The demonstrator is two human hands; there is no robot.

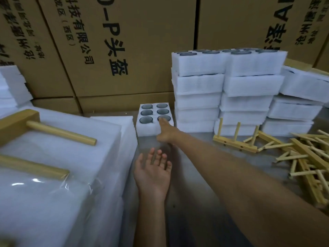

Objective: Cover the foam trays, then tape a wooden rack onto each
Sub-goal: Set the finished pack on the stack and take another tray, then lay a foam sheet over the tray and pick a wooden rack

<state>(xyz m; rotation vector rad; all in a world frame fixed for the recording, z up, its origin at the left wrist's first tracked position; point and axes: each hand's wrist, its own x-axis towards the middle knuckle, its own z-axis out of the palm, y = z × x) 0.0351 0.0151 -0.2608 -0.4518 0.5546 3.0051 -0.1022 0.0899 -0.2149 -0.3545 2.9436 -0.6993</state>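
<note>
An uncovered white foam tray (pixel 147 129) with several glass cups in its holes sits at the middle back of the table. My right hand (pixel 166 131) reaches out to it, fingers laid on the tray's near right corner over one cup. My left hand (pixel 153 171) hovers palm up and empty in front of the tray, fingers relaxed. A wooden rack (pixel 235 139) with upright pegs stands to the right of the tray. On the left, a finished foam tray (pixel 58 157) carries a taped wooden rack (pixel 17 125) under clear tape.
Stacks of foam trays (pixel 226 90) rise at the back right, with more trays (pixel 299 104) beside them. A loose heap of wooden racks (pixel 306 157) lies at the right. Foam sheets (pixel 10 86) sit at the far left. Large cardboard boxes (pixel 124 41) wall off the back.
</note>
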